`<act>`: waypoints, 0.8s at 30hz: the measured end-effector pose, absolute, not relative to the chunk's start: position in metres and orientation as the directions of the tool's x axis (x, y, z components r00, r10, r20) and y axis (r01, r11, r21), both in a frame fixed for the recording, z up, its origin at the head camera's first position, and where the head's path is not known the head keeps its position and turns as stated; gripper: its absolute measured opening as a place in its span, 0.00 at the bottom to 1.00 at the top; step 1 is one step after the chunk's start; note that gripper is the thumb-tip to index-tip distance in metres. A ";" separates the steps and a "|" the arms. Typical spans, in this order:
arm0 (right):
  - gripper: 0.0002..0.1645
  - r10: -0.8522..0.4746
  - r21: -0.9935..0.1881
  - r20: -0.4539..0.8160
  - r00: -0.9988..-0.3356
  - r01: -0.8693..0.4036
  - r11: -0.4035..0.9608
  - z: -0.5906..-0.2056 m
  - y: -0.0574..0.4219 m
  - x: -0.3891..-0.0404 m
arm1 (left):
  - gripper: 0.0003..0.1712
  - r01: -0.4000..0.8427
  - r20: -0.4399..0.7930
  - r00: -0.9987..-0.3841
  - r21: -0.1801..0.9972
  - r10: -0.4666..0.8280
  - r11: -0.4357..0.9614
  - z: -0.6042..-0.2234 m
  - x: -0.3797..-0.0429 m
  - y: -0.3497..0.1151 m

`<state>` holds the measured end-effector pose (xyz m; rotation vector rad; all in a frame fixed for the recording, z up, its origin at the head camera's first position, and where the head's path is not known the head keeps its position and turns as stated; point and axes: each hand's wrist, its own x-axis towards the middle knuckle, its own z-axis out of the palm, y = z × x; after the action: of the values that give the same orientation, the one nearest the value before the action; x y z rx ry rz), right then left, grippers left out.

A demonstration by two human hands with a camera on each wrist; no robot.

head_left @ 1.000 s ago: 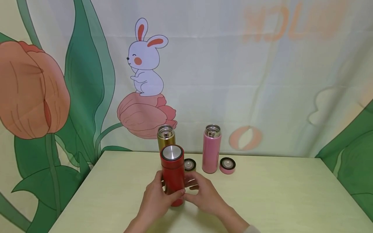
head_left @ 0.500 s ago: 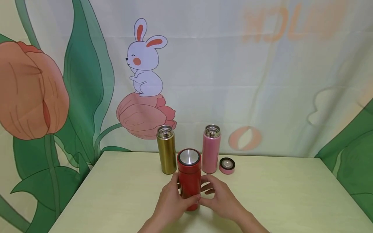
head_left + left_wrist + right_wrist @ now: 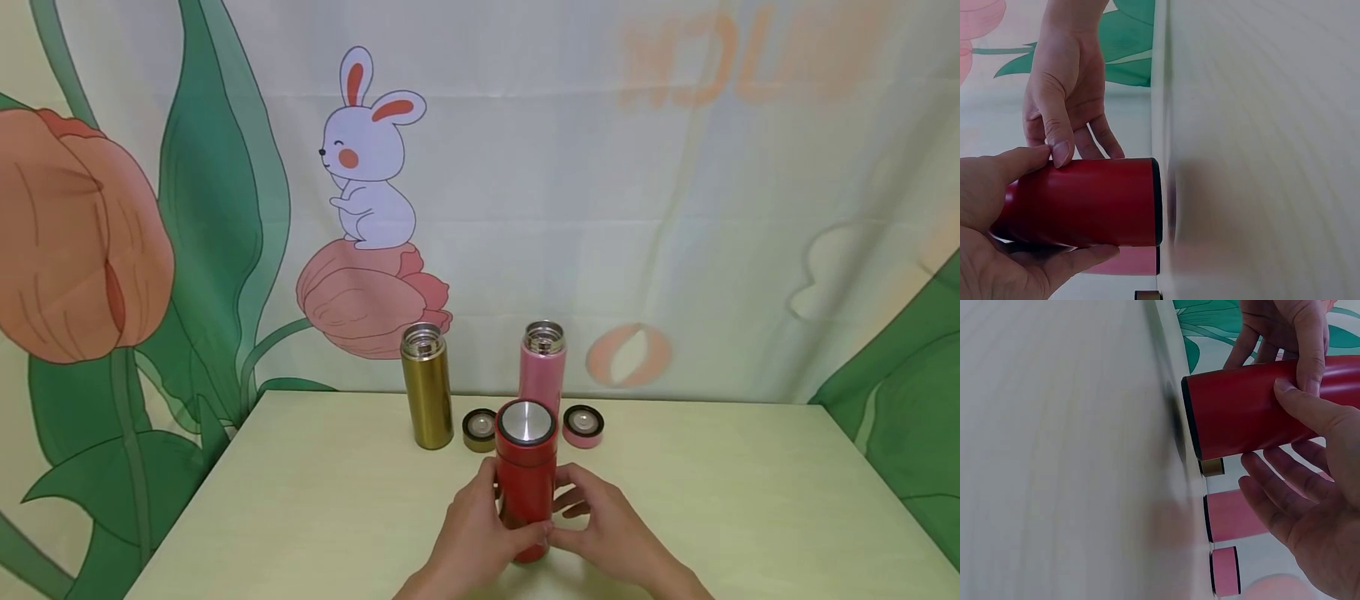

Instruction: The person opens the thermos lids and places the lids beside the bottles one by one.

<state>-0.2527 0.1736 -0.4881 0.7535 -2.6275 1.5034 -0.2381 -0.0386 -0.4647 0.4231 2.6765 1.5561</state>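
Observation:
A red thermos (image 3: 527, 492) with a silver-topped lid stands upright between my two hands, its base close over the table. My left hand (image 3: 480, 529) grips its left side, thumb across the front and fingers round the back. From the right, my right hand (image 3: 607, 525) holds it between thumb and fingers, the two thumbs meeting on the front. In the left wrist view, a narrow gap shows between the base of the red thermos (image 3: 1097, 203) and the table. The right wrist view shows fingertips (image 3: 1254, 464) of the right hand along the far side.
Behind stand an uncapped gold thermos (image 3: 429, 392) and an uncapped pink thermos (image 3: 542, 375), partly covered by the red one. A gold lid (image 3: 478, 433) and a pink lid (image 3: 582, 427) lie upside down on the table (image 3: 315, 500). A printed curtain (image 3: 480, 167) hangs along the back edge.
Both hands have carried the red thermos rightward and slightly nearer, from in front of the gold thermos to in front of the pink one. The gold lid shows again.

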 end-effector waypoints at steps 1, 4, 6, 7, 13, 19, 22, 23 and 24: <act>0.28 -0.398 -0.807 0.247 -0.883 -0.415 0.421 -0.489 0.175 -0.252 | 0.45 0.215 0.109 -0.964 0.857 0.243 0.468 -0.465 -0.238 -0.037; 0.28 -0.402 -0.804 0.234 -0.885 -0.409 0.431 -0.490 0.179 -0.249 | 0.43 0.180 0.070 -0.967 0.868 0.245 0.463 -0.467 -0.237 -0.033; 0.28 -0.405 -0.802 0.220 -0.887 -0.401 0.443 -0.490 0.182 -0.248 | 0.42 0.160 0.049 -0.968 0.876 0.247 0.455 -0.468 -0.237 -0.031; 0.28 -0.405 -0.801 0.213 -0.889 -0.397 0.449 -0.491 0.183 -0.247 | 0.42 0.155 0.043 -0.968 0.880 0.249 0.449 -0.468 -0.236 -0.031; 0.31 -0.398 -0.803 0.157 -0.904 -0.352 0.481 -0.491 0.187 -0.245 | 0.40 0.188 0.068 -0.962 0.866 0.263 0.463 -0.470 -0.233 -0.029; 0.32 -0.411 -0.810 0.134 -0.902 -0.338 0.478 -0.489 0.188 -0.243 | 0.41 0.173 0.044 -0.960 0.868 0.276 0.465 -0.468 -0.232 -0.029; 0.33 -0.425 -0.812 0.136 -0.895 -0.347 0.469 -0.487 0.189 -0.243 | 0.41 0.153 0.018 -0.958 0.877 0.286 0.455 -0.467 -0.233 -0.029; 0.34 -0.432 -0.812 0.139 -0.891 -0.353 0.465 -0.487 0.190 -0.243 | 0.41 0.146 0.011 -0.958 0.880 0.288 0.452 -0.467 -0.233 -0.029; 0.34 -0.441 -0.812 0.141 -0.886 -0.358 0.460 -0.486 0.191 -0.243 | 0.41 0.143 0.007 -0.957 0.881 0.289 0.450 -0.467 -0.233 -0.029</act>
<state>-0.2429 0.1908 -0.4857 0.7571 -2.7601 1.4998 -0.2325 -0.0291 -0.4670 0.3820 2.5505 1.5286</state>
